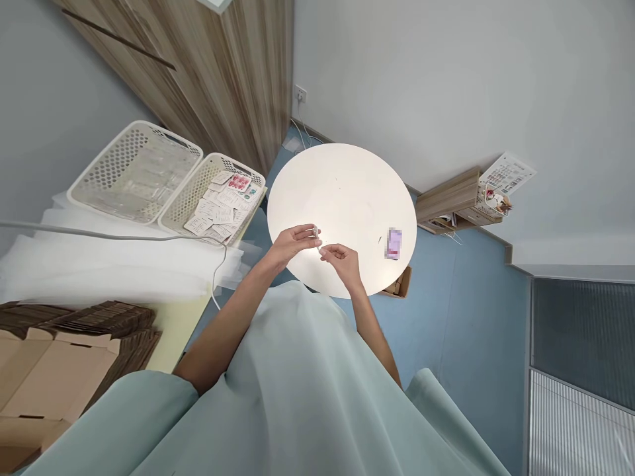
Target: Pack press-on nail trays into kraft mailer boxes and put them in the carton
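Over the round white table, both hands meet near its front edge. My left hand pinches a small whitish object between thumb and fingers; its kind is too small to make out. Close against its lower end is my right hand, thumb and forefinger pressed together. Whether the right fingertips grip the same object or another tiny piece cannot be seen. Toward the table's right edge lies a purple, pixelated rectangular item, with a small dark sliver beside it.
At left stand a white basket of clear plastic pieces and another basket of printed cards. White sheeting, a cable and flat cardboard boxes lie nearer. A wooden cabinet stands right; a carton sits below the table.
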Demonstrator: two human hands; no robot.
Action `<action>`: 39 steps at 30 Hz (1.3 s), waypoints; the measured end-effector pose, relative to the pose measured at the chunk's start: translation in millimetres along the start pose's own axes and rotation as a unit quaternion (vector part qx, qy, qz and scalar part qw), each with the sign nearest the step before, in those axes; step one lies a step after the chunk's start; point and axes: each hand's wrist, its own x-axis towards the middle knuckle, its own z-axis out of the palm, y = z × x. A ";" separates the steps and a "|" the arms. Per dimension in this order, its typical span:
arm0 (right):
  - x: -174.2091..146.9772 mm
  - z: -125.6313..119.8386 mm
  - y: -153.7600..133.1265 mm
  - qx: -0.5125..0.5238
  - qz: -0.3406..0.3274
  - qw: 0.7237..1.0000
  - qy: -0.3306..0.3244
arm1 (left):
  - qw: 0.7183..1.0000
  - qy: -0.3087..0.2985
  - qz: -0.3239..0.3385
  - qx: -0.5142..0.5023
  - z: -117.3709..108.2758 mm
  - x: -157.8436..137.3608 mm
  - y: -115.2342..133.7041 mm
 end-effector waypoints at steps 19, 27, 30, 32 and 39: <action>0.0 -6.5 3.8 0.077 0.016 0.995 0.056 | 0.996 0.057 0.053 0.052 -0.3 -9.8 7.1; 2.7 -14.5 10.1 0.150 0.060 0.987 -0.022 | 0.997 -0.064 0.012 -0.031 -3.9 -16.2 14.8; 2.9 -15.9 12.7 0.186 0.085 0.976 -0.074 | 0.990 -0.127 0.011 -0.054 0.0 -20.9 22.0; 2.8 -14.9 15.0 0.199 0.094 0.971 -0.090 | 0.986 -0.154 0.005 -0.058 3.5 -23.5 25.3; -1.7 -8.8 9.6 0.132 0.080 0.988 -0.026 | 0.994 -0.104 0.004 -0.037 7.3 -21.5 15.5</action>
